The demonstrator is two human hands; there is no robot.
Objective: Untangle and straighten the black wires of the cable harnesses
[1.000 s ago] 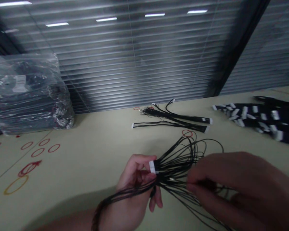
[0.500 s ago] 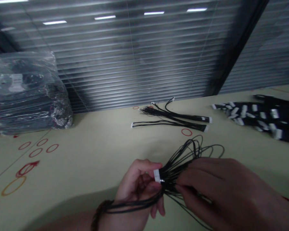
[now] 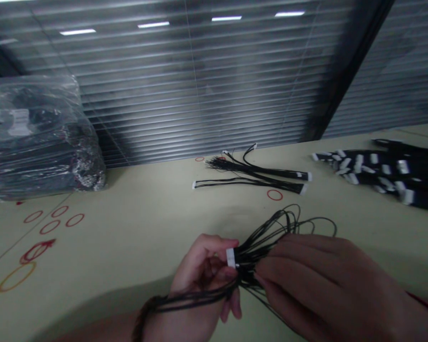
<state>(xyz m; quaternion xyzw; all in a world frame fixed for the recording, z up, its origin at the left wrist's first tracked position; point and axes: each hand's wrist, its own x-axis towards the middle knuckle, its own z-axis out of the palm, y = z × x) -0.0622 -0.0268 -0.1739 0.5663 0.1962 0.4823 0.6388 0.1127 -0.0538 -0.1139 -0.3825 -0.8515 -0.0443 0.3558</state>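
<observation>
My left hand (image 3: 202, 280) holds a white multi-pin connector (image 3: 230, 257) between thumb and fingers. A harness of thin black wires (image 3: 271, 232) fans out from that connector, with loops spreading over the table. More of the wires wrap across my left wrist, next to a dark bracelet (image 3: 144, 318). My right hand (image 3: 317, 289) closes on the wires just beyond the connector, and its fingers hide part of the bundle.
Two black wire harnesses (image 3: 251, 178) with white connectors lie on the cream table (image 3: 139, 237) ahead. A pile of similar harnesses (image 3: 378, 171) lies at right. A plastic-wrapped bundle (image 3: 39, 142) stands at left, before window blinds (image 3: 199, 85). Red and yellow circles mark the table.
My right hand has slid left along the wires, closer to the connector, and the wires are drawn tighter together. The view has drifted slightly, with the table items shifting left.
</observation>
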